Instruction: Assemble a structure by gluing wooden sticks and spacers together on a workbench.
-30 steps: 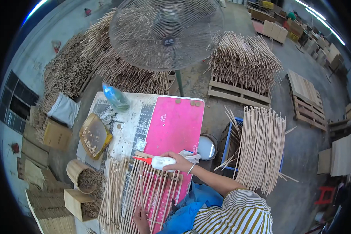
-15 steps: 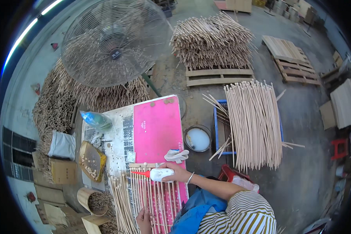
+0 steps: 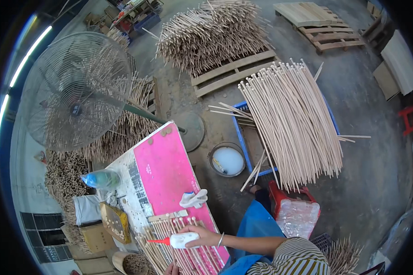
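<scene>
My right hand (image 3: 207, 236) is wrapped round a white squeeze bottle (image 3: 183, 240) with a long red nozzle. The bottle lies level above a row of thin wooden sticks with round knobs, its nozzle pointing left. My left hand (image 3: 171, 270) is partly cut off at the lower edge. Its fingers are closed on a wooden stick (image 3: 173, 253). The row's knobbed ends lie by a wooden strip (image 3: 168, 216) on a pink sheet (image 3: 166, 172) covering the table. White gloves (image 3: 193, 199) rest just beyond the strip.
A bagged blue-green bottle (image 3: 102, 179) and a yellow-sided box of small knobs (image 3: 114, 223) are at left. A large fan (image 3: 75, 107) stands behind. Right of the table are a bucket of whitish liquid (image 3: 228, 160), a blue crate (image 3: 241, 137) heaped with sticks, and a red stool (image 3: 276, 192).
The whole view has swung, shifting the table lower and the fan left. My right hand and the bottle are now farther from the wooden strip, nearer to me. Less of my left hand shows.
</scene>
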Motion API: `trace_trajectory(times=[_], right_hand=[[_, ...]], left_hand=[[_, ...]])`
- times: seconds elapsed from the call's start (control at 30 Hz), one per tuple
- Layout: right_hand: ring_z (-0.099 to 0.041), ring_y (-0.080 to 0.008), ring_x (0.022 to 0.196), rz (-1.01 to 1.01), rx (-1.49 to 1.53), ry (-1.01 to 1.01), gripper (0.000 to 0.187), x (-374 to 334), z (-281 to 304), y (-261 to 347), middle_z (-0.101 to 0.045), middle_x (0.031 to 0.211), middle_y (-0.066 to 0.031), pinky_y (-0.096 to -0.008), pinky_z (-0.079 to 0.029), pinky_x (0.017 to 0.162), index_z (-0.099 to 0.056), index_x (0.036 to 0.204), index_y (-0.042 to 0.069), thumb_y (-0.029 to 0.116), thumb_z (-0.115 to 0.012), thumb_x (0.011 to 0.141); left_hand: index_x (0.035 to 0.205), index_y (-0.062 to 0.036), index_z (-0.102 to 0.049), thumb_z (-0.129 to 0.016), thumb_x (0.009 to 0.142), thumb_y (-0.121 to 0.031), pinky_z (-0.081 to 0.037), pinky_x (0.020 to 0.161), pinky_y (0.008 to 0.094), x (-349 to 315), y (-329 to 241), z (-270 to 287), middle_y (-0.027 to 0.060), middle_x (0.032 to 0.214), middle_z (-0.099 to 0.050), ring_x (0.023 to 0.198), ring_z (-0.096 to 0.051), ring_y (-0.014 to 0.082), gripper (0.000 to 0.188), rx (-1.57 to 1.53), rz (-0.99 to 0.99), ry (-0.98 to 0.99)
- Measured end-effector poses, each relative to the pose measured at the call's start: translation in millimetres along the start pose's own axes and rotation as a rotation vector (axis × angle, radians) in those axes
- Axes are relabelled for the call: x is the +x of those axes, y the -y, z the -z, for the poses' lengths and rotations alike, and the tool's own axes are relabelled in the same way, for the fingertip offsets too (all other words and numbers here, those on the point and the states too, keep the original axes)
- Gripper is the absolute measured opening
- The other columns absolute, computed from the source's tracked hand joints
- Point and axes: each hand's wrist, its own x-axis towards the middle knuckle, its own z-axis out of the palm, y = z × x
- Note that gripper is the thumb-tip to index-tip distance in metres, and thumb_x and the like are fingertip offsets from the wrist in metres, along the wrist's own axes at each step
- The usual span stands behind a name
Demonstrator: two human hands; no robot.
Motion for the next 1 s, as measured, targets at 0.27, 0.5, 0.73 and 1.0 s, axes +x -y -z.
trace_trajectory(times=[0.27,0.5,0.73,1.0], right_hand=[[-0.055,-0.0148,0.116,-0.02,0.04,-0.005,0.062,20,82,35,-0.058,0.127,-0.0065,-0.0296,-0.046,0.098,-0.047,0.138,0.004,0.023,-0.077,0.087],[-0.053,-0.0167,0.12,-0.037,-0.106,-0.117,0.058,49,128,85,-0.056,0.127,-0.0089,-0.0303,-0.042,0.102,-0.05,0.136,0.003,0.021,-0.076,0.087],[-0.056,-0.0149,0.117,-0.083,-0.15,-0.144,0.059,69,126,138,-0.059,0.125,-0.0079,-0.0307,-0.045,0.1,-0.05,0.133,0.002,0.024,-0.077,0.086],[-0.057,-0.0138,0.114,-0.074,-0.435,0.061,0.06,77,39,179,-0.061,0.121,-0.0047,-0.0298,-0.047,0.098,-0.055,0.131,0.004,0.017,-0.083,0.08]], left_hand=[[0.124,-0.0062,-0.064,-0.057,0.102,-0.028,-0.037,0.059,0.0208,41,-58,-54,-0.0025,0.08,-0.057,0.066,-0.046,0.0052,0.032,0.024,-0.019,-0.016],[0.124,-0.0065,-0.065,-0.06,0.1,-0.025,-0.038,0.058,0.0201,53,-122,-77,-0.0037,0.079,-0.059,0.064,-0.046,0.0043,0.031,-0.044,-0.078,0.006],[0.133,-0.0045,-0.062,-0.058,0.101,-0.019,-0.035,0.056,0.0197,23,-105,-62,-0.0051,0.077,-0.057,0.064,-0.042,0.0031,0.035,-0.166,-0.123,-0.108],[0.123,0.0058,-0.064,-0.053,0.099,-0.008,-0.039,0.058,0.0237,-28,-43,-28,0.0022,0.074,-0.057,0.067,-0.048,0.0074,0.029,-0.261,-0.257,-0.279]])
